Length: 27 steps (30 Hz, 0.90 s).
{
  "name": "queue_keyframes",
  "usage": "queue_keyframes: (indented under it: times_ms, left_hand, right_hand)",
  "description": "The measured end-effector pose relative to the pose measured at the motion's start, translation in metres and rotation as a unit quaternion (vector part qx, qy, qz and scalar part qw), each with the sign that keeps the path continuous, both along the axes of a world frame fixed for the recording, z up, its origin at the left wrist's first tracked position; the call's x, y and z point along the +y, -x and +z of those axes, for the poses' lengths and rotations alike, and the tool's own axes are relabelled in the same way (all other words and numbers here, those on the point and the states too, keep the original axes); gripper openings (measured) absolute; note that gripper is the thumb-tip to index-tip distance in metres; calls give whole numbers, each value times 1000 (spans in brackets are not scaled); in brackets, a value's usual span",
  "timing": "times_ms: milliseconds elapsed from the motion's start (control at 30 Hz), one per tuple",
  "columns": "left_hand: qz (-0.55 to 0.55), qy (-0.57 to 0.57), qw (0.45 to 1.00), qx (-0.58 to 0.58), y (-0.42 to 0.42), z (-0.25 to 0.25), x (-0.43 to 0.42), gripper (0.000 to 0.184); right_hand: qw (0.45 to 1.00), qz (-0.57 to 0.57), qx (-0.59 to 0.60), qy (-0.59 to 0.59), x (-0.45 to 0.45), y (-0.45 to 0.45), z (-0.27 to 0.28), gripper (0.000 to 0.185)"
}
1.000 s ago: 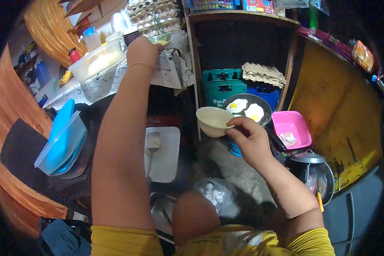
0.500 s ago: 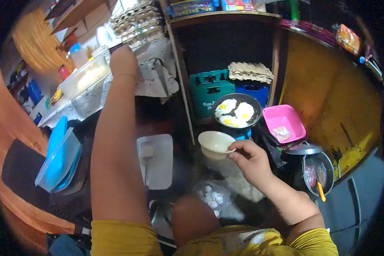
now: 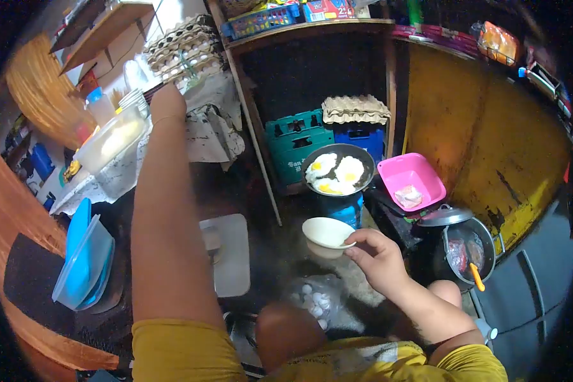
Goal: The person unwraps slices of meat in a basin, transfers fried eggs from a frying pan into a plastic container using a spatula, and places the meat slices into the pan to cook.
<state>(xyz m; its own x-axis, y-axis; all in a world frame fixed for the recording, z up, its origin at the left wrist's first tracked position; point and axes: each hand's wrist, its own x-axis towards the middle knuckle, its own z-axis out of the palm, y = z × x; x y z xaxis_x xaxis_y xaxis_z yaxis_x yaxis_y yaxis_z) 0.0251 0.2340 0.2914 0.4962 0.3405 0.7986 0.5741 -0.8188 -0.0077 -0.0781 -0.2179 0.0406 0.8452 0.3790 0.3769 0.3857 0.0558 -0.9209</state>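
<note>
My right hand [image 3: 379, 254] pinches the rim of a small cream bowl [image 3: 328, 234] between thumb and fingers; the inside shows no contents. My left hand [image 3: 167, 102] reaches far out to the covered table at the upper left, beside stacked egg trays [image 3: 188, 51]; its fingers are hidden behind the back of the hand. Beyond the bowl, a black frying pan [image 3: 363, 153] holds several fried eggs, whites set around yellow yolks. A pink basin [image 3: 426, 175] with a crumpled plastic bag in it is right of the pan.
A lidded pot [image 3: 445, 270] with an orange-handled tool stands at the right. Left are a white tray [image 3: 235, 274], a clear tub with blue lids [image 3: 86, 274] and a food container [image 3: 102, 149]. A bag of eggshells [image 3: 315, 299] lies below; bottle crates [image 3: 293, 153] stand behind.
The view has shifted, so the pan and all its eggs now show clear of the bowl. My right hand still holds the bowl, now lower. A green dish seen earlier by my left hand is no longer clearly visible.
</note>
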Motion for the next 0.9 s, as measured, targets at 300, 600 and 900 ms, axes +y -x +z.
queue_keyframes:
  times_ms: [300,600,900]
  left_hand:
    - [-6,-35,999,26,3,12,-20,27]
    - [-205,-30,969,-133,3,-13,-26,34]
    - [-541,234,770,247,176,-215,-234,102]
  right_hand:
    - [999,-17,37,-12,-17,2,-20,16]
    - [997,-65,-23,46,-31,4,-8,19]
    - [978,19,-163,126,8,2,-12,21]
